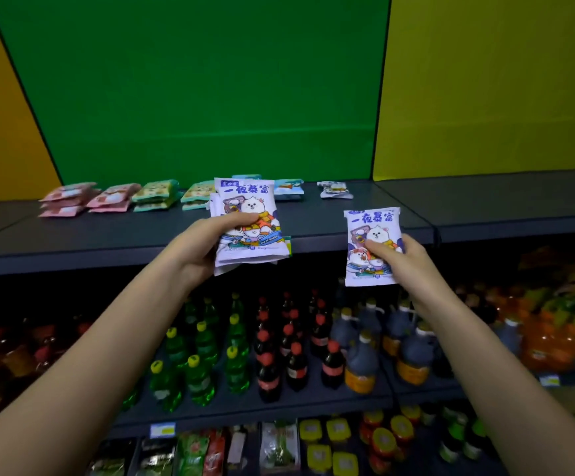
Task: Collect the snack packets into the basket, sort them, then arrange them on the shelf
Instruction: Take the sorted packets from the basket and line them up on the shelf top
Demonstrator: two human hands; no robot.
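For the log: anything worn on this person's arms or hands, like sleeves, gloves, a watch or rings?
Nothing worn shows. The left forearm and right forearm are bare right to the frame's edge, so no sleeve is in view. The left hand and right hand have no gloves, and no watch, band or ring is visible.

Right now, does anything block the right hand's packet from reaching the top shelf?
Nothing visible does. The right hand holds the single packet just in front of the shelf edge, with bare surface behind it.
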